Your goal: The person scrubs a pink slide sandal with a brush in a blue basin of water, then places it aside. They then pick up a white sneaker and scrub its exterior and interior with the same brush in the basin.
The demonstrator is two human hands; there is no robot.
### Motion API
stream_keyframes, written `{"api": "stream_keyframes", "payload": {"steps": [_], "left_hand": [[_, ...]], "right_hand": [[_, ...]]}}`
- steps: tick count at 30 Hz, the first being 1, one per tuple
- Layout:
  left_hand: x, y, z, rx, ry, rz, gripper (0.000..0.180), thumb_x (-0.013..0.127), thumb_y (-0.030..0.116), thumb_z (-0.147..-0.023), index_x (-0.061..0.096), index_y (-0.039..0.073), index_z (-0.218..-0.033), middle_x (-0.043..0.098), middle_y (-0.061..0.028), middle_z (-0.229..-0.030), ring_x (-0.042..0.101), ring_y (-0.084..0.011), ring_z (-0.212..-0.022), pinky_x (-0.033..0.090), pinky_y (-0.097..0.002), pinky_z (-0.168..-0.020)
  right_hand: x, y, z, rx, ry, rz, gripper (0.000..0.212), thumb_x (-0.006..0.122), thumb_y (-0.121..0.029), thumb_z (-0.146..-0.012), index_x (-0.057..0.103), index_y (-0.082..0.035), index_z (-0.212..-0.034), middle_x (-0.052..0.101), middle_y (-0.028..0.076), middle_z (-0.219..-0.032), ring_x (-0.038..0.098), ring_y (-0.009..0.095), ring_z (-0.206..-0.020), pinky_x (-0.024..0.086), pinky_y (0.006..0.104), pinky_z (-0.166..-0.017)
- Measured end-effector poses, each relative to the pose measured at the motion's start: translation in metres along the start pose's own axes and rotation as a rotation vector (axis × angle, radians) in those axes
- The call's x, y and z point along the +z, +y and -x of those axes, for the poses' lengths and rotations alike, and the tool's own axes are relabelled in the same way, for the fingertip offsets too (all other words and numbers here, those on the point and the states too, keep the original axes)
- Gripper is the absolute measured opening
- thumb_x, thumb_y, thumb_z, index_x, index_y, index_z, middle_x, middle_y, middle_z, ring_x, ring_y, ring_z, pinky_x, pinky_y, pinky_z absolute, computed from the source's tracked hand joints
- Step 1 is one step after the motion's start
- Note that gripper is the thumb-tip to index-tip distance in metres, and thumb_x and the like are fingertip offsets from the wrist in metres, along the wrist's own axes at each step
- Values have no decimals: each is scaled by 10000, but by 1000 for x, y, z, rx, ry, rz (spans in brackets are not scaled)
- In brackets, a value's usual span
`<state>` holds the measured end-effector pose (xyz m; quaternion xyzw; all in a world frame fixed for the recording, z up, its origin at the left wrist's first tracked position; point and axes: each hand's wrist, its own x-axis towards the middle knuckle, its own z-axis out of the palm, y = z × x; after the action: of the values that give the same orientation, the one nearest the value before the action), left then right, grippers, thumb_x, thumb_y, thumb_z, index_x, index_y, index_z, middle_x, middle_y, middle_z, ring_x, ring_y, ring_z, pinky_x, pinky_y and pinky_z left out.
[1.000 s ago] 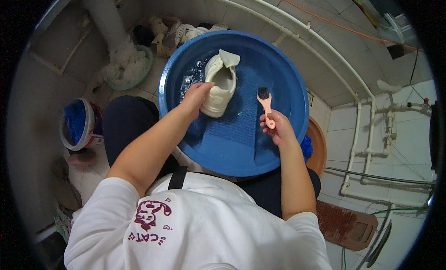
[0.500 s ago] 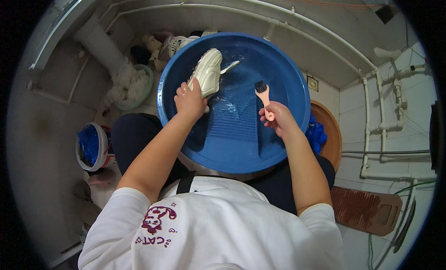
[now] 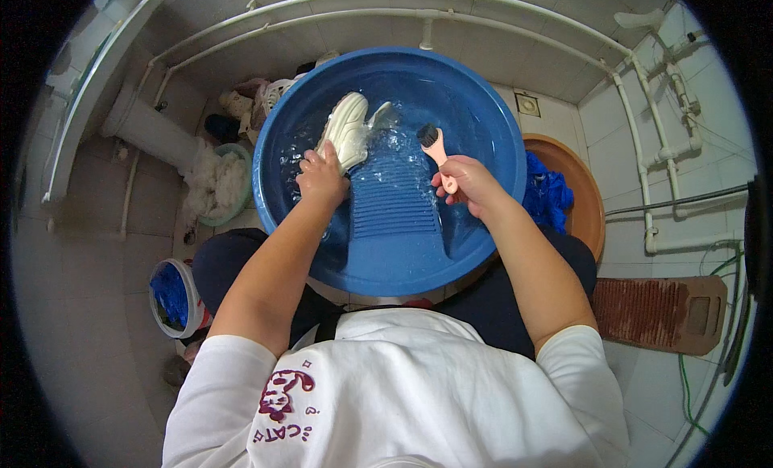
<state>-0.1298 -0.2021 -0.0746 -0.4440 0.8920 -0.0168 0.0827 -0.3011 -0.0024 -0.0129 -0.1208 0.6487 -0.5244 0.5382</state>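
A big round blue basin (image 3: pixel 394 276) with a ridged washboard slope (image 3: pixel 393 210) moulded into it holds water. On its left side, my left hand (image 3: pixel 322 176) grips a white shoe (image 3: pixel 348 128), which is partly in the rippling water. The shoe's tongue (image 3: pixel 382 115) sticks out to the right. Above the right part of the basin, my right hand (image 3: pixel 469 186) is closed round the pink handle of a small scrub brush (image 3: pixel 436 151). Its dark bristles point up and away from me, apart from the shoe.
An orange-brown basin (image 3: pixel 592 186) with a blue plastic bag (image 3: pixel 547 196) stands at the right. Lower right lies a brown washboard (image 3: pixel 656 313). A white bucket (image 3: pixel 193 295) and a pale tub of whitish fluff (image 3: pixel 229 186) are at the left. More shoes (image 3: pixel 270 96) sit behind; white pipes (image 3: pixel 354 21) line the wall.
The shoe has gone lower into the basin, and the water round it now ripples and bubbles. Both hands keep their grips. The whole view has shifted slightly.
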Motion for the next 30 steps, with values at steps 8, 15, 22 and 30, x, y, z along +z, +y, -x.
{"api": "stream_keyframes", "payload": {"steps": [8, 15, 22, 30], "left_hand": [[22, -7, -6, 21, 90, -55, 884, 641, 357, -726, 159, 121, -1428, 363, -210, -1212, 442, -380, -1059, 472, -487, -805], [10, -18, -7, -14, 160, 482, 707, 654, 304, -772, 327, 32, -1336, 474, -195, -1196, 506, -301, -1062, 466, -383, -832], [50, -57, -54, -484, 195, 1570, 422, 599, 266, -809, 546, -48, -1086, 630, -159, -936, 598, -240, -850, 468, -318, -772], [68, -62, -66, -346, -184, 1201, 568, 441, 425, -834, 528, -19, -1177, 538, -241, -1184, 530, -355, -1075, 406, -380, -898]], "right_hand": [[1, 2, -4, -6, 18, -4, 121, 487, -139, -807, 557, -50, -848, 597, 47, -758, 574, 110, -628, 452, 238, -501], [3, 8, -10, 2, 152, -127, 333, 485, -118, -788, 482, -9, -1103, 564, 80, -852, 578, 162, -662, 455, 286, -480], [2, 8, -14, -42, 223, -166, 532, 510, -104, -804, 333, -32, -1300, 534, 85, -898, 572, 168, -688, 451, 282, -494], [-1, 8, -13, -62, 230, -183, 620, 557, -137, -835, 253, -37, -1366, 537, 87, -943, 558, 165, -728, 444, 267, -536]]}}
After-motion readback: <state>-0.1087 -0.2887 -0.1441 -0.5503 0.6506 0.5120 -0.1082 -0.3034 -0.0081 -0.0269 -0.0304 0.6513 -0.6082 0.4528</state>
